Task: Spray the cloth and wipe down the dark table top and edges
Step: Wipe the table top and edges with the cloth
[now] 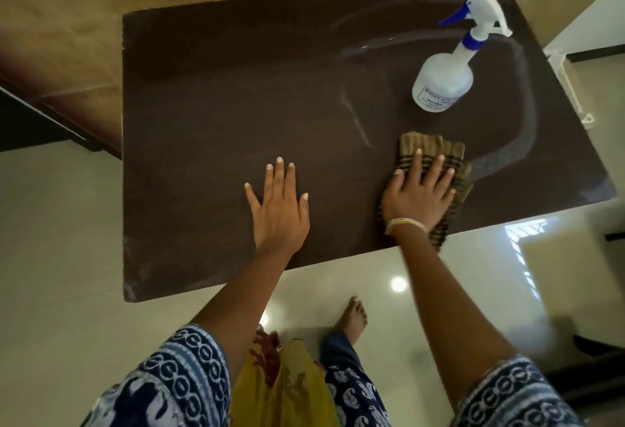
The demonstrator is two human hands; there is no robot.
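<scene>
The cloth, one striped tan-and-dark piece, lies bunched on the near right part of the dark table top, with its long axis running from the near edge toward the far side and leaning a little right; its near end hangs just over the table's near edge. One right hand lies flat on it, fingers spread and straight, pressing it down with the fingertips pointing far; a pale band circles that wrist. One left hand rests palm down on the bare table to the left of the cloth, near it but apart, fingers likewise spread and holding nothing. One spray bottle stands upright on the far right part of the table, beyond the cloth and not touching it, a translucent white body with a blue collar and blue trigger; in this view its neck leans to the far right, and the nozzle sits at the top near the far right corner. Pale curved wet streaks sweep across the right side of the table, around the bottle and to the right of the cloth. The table is one dark brown rectangle whose long axis runs left to right. Below its near edge a glossy pale floor shows, with one bare foot on it and two blue patterned sleeves at the bottom.
</scene>
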